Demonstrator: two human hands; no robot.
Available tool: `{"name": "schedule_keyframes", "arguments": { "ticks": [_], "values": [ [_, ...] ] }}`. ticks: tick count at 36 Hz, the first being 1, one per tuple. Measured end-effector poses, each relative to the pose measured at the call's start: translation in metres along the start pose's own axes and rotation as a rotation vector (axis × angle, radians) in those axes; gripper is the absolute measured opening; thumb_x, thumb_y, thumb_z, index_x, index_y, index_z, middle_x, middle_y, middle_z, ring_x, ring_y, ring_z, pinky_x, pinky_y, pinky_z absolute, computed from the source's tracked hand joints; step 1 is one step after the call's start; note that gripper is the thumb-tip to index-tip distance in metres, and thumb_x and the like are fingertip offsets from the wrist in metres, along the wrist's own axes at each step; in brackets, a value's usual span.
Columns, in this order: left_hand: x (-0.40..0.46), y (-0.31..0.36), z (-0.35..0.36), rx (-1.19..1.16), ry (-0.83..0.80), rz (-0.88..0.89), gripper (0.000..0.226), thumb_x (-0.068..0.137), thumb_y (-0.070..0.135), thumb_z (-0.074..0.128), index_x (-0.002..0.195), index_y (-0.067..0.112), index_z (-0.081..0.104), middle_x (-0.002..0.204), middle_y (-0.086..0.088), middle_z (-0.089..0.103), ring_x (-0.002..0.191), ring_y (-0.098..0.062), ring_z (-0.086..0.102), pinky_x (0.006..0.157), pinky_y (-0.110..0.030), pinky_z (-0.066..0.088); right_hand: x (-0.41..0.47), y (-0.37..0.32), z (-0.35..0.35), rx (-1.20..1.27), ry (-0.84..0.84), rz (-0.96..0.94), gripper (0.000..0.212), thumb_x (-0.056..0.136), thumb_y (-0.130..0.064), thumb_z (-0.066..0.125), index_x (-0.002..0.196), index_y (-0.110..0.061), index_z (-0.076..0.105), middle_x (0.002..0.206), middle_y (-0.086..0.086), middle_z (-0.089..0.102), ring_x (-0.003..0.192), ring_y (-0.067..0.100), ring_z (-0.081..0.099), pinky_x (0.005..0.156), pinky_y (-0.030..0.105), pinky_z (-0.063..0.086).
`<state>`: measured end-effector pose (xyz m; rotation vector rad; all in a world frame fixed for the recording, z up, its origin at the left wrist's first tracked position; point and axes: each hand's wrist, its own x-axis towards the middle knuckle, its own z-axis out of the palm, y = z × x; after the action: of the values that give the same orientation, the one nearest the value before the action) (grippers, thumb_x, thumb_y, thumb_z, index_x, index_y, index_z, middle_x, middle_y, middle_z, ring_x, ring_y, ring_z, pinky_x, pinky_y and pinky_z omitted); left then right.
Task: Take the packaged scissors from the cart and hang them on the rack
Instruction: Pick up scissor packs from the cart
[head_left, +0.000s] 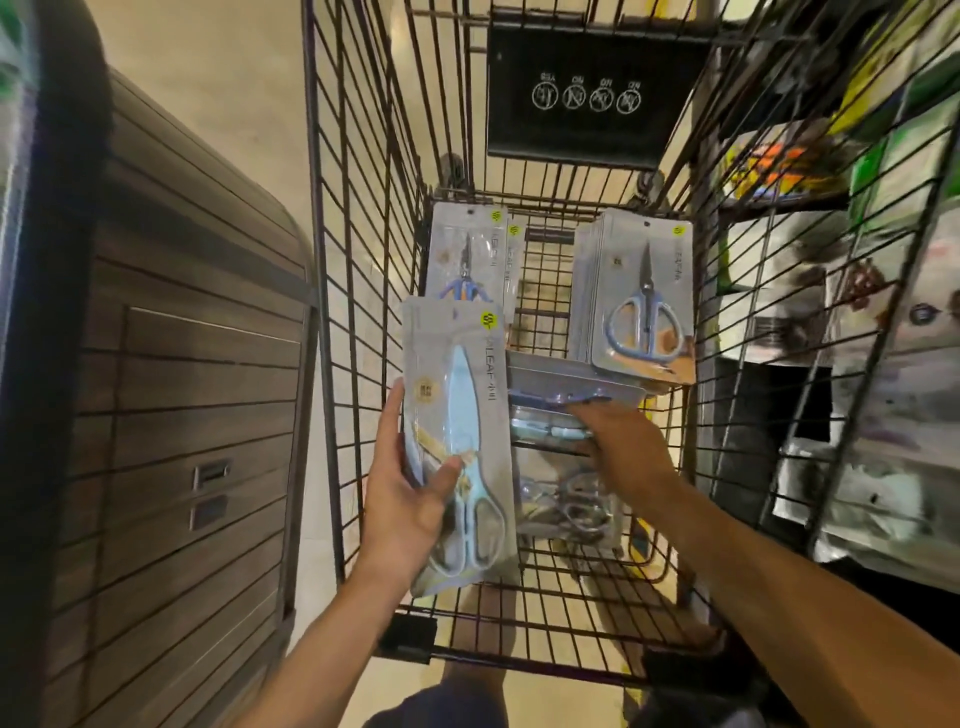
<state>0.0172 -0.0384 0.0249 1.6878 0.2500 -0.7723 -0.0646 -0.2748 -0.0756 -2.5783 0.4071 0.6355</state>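
Observation:
I look down into a black wire cart (363, 218). My left hand (410, 488) grips a grey pack of light-blue scissors (457, 395), held upright over the cart's left side, thumb across its front. My right hand (623, 447) reaches into the cart's middle, fingers curled on the edge of another flat scissors pack (561, 400) lying on a pile. A stack of packs with blue-handled scissors (644, 296) leans at the far right of the cart. Other packs (467, 254) stand at the far left. More scissors packs (566, 504) lie below my right hand.
A dark wood-slatted cabinet (182, 415) stands close on the left. On the right, blurred wire racks (852, 291) carry hanging packaged goods. A black sign with white icons (587, 98) hangs on the cart's far end. Beige floor shows beneath.

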Motion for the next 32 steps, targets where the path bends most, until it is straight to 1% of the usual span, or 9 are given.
{"name": "schedule_keyframes", "arguments": {
  "ticks": [4, 8, 12, 14, 17, 22, 27, 30, 32],
  "values": [
    [-0.009, 0.017, -0.001, 0.005, 0.011, -0.03, 0.094, 0.091, -0.011, 0.068, 0.159, 0.04, 0.029, 0.15, -0.002, 0.057, 0.134, -0.025, 0.06, 0.102, -0.054, 0.057, -0.02, -0.005, -0.022, 0.151, 0.001, 0.002, 0.057, 0.092, -0.026, 0.073, 0.145, -0.024, 0.053, 0.135, 0.004, 0.063, 0.124, 0.025, 0.055, 0.094, 0.036, 0.049],
    [-0.024, 0.049, -0.006, 0.033, 0.013, 0.009, 0.094, 0.092, -0.004, 0.07, 0.155, 0.052, 0.029, 0.152, 0.004, 0.054, 0.132, -0.022, 0.061, 0.089, -0.036, 0.063, -0.052, -0.013, -0.056, 0.367, 0.075, 0.096, 0.06, 0.098, -0.023, 0.064, 0.154, -0.029, 0.041, 0.134, 0.008, 0.06, 0.113, 0.025, 0.059, 0.086, 0.037, 0.053],
    [-0.041, 0.086, -0.012, 0.047, 0.01, 0.108, 0.09, 0.091, 0.002, 0.074, 0.151, 0.055, 0.031, 0.156, 0.011, 0.049, 0.14, -0.016, 0.054, 0.104, -0.041, 0.056, -0.085, -0.029, -0.107, 0.734, 0.099, 0.143, 0.068, 0.097, -0.021, 0.07, 0.155, -0.031, 0.037, 0.138, -0.004, 0.057, 0.12, 0.018, 0.061, 0.098, 0.036, 0.055],
    [-0.051, 0.109, -0.015, 0.076, 0.006, 0.168, 0.091, 0.09, 0.009, 0.077, 0.148, 0.062, 0.032, 0.158, 0.022, 0.045, 0.144, -0.009, 0.048, 0.111, -0.037, 0.051, -0.105, -0.038, -0.132, 0.883, 0.144, 0.149, 0.067, 0.094, -0.012, 0.072, 0.15, -0.029, 0.04, 0.141, -0.019, 0.048, 0.129, 0.009, 0.053, 0.108, 0.022, 0.047],
    [-0.067, 0.142, -0.021, 0.065, -0.009, 0.194, 0.09, 0.083, 0.021, 0.083, 0.148, 0.062, 0.036, 0.154, 0.017, 0.052, 0.138, -0.009, 0.055, 0.106, -0.034, 0.055, -0.139, -0.053, -0.167, 1.008, 0.222, 0.207, 0.069, 0.093, -0.01, 0.073, 0.147, -0.034, 0.039, 0.137, -0.03, 0.04, 0.116, -0.022, 0.047, 0.095, 0.0, 0.041],
    [-0.102, 0.187, -0.031, 0.027, -0.03, 0.217, 0.093, 0.086, 0.015, 0.083, 0.155, 0.052, 0.032, 0.156, 0.007, 0.051, 0.137, -0.018, 0.057, 0.11, -0.046, 0.052, -0.196, -0.076, -0.218, 1.191, 0.385, 0.216, 0.076, 0.089, 0.004, 0.073, 0.146, -0.033, 0.039, 0.127, -0.034, 0.045, 0.099, -0.029, 0.055, 0.077, -0.001, 0.047],
    [-0.138, 0.222, -0.036, -0.042, -0.092, 0.287, 0.089, 0.088, 0.012, 0.08, 0.152, 0.056, 0.037, 0.155, 0.007, 0.053, 0.135, -0.019, 0.058, 0.109, -0.047, 0.051, -0.251, -0.089, -0.246, 1.269, 0.498, 0.066, 0.082, 0.082, 0.011, 0.074, 0.148, -0.024, 0.041, 0.142, -0.006, 0.06, 0.11, -0.001, 0.069, 0.084, 0.018, 0.058],
    [-0.156, 0.233, -0.039, -0.06, -0.132, 0.334, 0.09, 0.086, 0.011, 0.082, 0.152, 0.054, 0.038, 0.152, -0.003, 0.056, 0.133, -0.024, 0.06, 0.107, -0.053, 0.053, -0.28, -0.092, -0.251, 1.408, 0.515, -0.015, 0.101, 0.064, -0.03, 0.096, 0.149, -0.028, 0.043, 0.141, 0.005, 0.064, 0.117, 0.018, 0.069, 0.09, 0.036, 0.061],
    [-0.17, 0.238, -0.036, -0.067, -0.157, 0.36, 0.09, 0.086, 0.011, 0.083, 0.149, 0.058, 0.04, 0.154, -0.001, 0.053, 0.135, -0.025, 0.058, 0.101, -0.048, 0.058, -0.295, -0.094, -0.25, 1.404, 0.566, -0.018, 0.094, 0.066, -0.028, 0.094, 0.146, -0.039, 0.047, 0.136, 0.004, 0.067, 0.118, 0.023, 0.07, 0.087, 0.039, 0.062]
  ]
}}
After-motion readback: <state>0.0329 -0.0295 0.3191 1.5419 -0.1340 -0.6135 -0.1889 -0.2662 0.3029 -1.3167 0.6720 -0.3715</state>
